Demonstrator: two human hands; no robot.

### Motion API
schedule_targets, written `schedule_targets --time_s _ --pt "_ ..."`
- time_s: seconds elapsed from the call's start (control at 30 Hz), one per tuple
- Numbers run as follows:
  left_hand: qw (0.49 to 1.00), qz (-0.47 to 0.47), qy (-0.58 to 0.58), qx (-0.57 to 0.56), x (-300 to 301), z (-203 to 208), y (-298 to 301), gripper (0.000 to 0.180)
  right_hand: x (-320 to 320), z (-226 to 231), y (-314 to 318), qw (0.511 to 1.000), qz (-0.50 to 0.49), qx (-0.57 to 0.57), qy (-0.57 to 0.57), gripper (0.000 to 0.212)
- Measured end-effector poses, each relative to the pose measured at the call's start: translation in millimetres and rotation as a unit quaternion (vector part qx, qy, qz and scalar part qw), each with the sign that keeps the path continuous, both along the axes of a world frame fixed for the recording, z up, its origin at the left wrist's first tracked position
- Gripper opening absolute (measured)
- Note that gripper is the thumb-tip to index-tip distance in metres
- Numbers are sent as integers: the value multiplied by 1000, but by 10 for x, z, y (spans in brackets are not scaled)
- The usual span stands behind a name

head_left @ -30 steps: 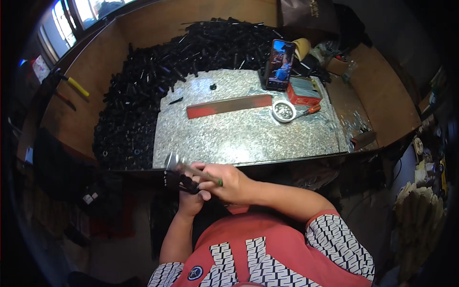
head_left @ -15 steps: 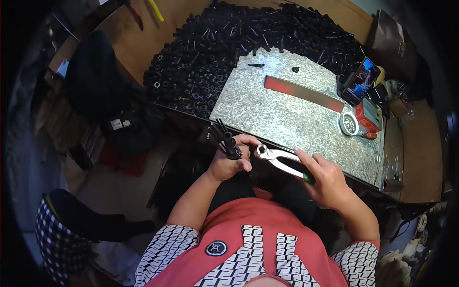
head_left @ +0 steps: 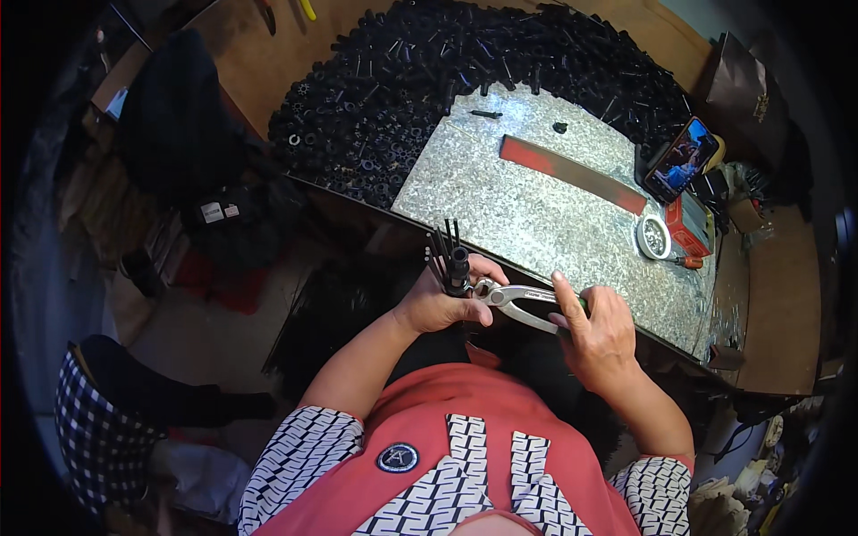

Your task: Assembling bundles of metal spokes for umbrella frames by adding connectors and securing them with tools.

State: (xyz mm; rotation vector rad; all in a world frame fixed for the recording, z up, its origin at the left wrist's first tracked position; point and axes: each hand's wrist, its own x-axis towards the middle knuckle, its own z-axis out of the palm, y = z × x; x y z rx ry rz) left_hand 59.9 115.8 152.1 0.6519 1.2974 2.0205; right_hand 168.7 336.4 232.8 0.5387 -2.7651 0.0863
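Observation:
My left hand (head_left: 424, 305) is closed around a black tubular part (head_left: 458, 275), held upright, with several thin black rods (head_left: 441, 245) sticking up beside it. Which fingers grip the rods is partly hidden. In my right hand (head_left: 605, 342) is a pair of pincers (head_left: 511, 295) with silvery jaws and green grips, the index finger stretched along one handle. The pincers' jaws meet the lower part of the black tubular part, close to my left fingers. Whether the jaws bite on it I cannot tell. Both hands are just off the near edge of the speckled worktop (head_left: 500, 210).
A big heap of black tubular parts (head_left: 384, 107) covers the worktop's far and left side. On it lie a long red-brown bar (head_left: 572, 174) and a small black piece (head_left: 560, 128). At right stand a phone (head_left: 681, 161), a white bowl (head_left: 653, 237) and a red box (head_left: 688, 223).
The pincers have moved left and their jaws have come up against the black part. My left hand has shifted slightly right with the rods. The pincers' handles are closer together.

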Motion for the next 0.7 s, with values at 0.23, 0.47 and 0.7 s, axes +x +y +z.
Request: schedule_targets --time_s 0.23,0.47,0.7 --pt "998 24 52 -27 -6 -96 28 65 -1 -48 1 999 -1 20 26 67" --pt "995 72 61 -21 39 -40 56 60 35 63 -32 996 -1 -43 -75 73" --pt "997 71 25 -1 23 -22 30 64 15 73 -53 998 -4 -31 -61 83"
